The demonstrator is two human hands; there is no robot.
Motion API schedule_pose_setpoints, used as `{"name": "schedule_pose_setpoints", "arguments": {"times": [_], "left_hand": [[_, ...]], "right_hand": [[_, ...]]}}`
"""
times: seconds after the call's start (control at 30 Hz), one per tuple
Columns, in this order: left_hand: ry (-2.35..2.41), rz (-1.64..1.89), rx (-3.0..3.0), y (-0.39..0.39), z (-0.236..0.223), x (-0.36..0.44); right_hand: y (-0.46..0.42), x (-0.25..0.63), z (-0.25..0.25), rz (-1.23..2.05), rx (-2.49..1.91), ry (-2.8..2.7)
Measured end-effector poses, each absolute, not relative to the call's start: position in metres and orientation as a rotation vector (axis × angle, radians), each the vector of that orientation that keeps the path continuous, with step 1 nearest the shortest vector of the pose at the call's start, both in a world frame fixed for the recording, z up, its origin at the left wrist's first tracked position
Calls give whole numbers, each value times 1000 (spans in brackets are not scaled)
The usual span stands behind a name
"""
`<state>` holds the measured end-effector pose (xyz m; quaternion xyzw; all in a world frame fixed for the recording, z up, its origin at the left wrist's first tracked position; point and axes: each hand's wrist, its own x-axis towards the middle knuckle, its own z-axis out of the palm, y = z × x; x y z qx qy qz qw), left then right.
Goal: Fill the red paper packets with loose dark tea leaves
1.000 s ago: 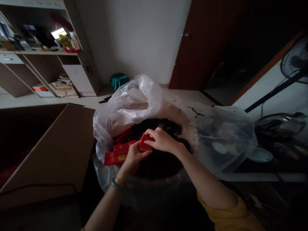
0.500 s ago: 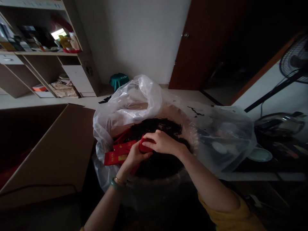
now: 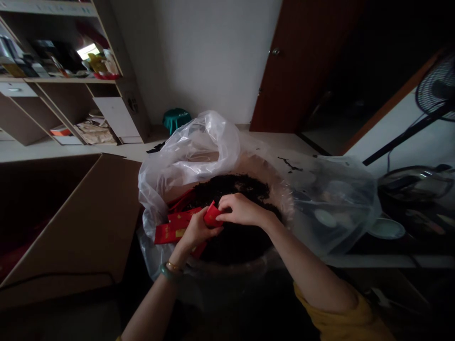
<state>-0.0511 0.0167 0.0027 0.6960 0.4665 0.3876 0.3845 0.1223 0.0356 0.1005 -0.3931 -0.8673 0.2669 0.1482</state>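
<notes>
We grip a red packet [image 3: 212,217] w/ L hand [image 3: 197,229], R hand [image 3: 241,209] pinching its edge, apparently opening it; next move prob. needs steady hold.

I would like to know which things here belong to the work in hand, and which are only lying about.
In use, it seems:
red packet, held in the left hand, touched by the right hand
other red packets
dark loose material beneath

Apparently just lying about:
black fan
teal item near the wall
pale dish
</notes>
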Motion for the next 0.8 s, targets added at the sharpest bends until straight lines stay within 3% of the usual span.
{"name": "schedule_pose_setpoints", "arguments": {"times": [0.17,0.37,0.57,0.8], "left_hand": [[1288,949,1904,13,-1,-58],[1377,1039,1994,10,-5,-60],[1417,904,2115,12,0,-55],[1424,885,2026,11,1,-55]], "right_hand": [[32,131,104,787,-1118,-2287],[26,135,109,426,-1027,-2280],[31,116,115,634,-1266,-2759],[40,108,108,586,-1329,-2668]]}}
